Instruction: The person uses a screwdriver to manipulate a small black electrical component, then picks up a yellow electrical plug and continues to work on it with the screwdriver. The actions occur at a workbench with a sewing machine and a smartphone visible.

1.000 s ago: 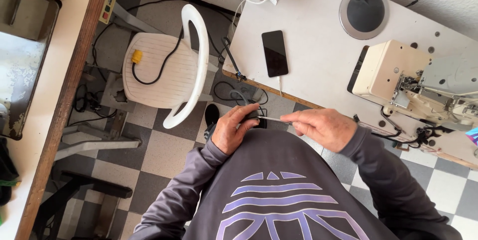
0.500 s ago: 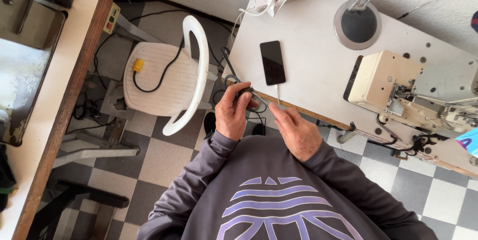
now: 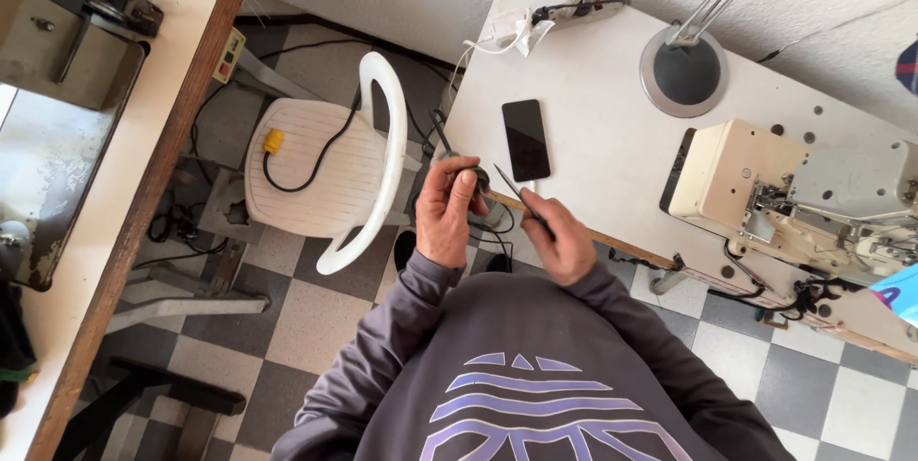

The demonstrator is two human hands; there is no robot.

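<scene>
I see my left hand [image 3: 446, 215] clenched around a small dark object [image 3: 475, 180], too small to identify, held just off the near edge of the white tabletop [image 3: 612, 78]. My right hand [image 3: 557, 241] has its fingers pinched on thin metal snips [image 3: 516, 195], whose pointed tip angles up toward the dark object and nearly meets it.

No container shows anything inside it that I can make out. On the tabletop a flat black phone [image 3: 526, 139] lies face up, glossy and rectangular, just beyond my hands. Farther off a round grey lamp base [image 3: 683, 72] carries a slim metal arm. At right stands a cream sewing machine [image 3: 765, 193] with exposed metal parts. A power strip [image 3: 583, 2] with cables sits at the far edge.

Left of the tabletop stands a white plastic chair [image 3: 325, 174] with a ribbed seat, a black cable with a yellow plug [image 3: 274, 141] on it. The floor [image 3: 306, 327] is grey-and-white checkered tile. A wood-edged bench [image 3: 124, 231] runs along the left.
</scene>
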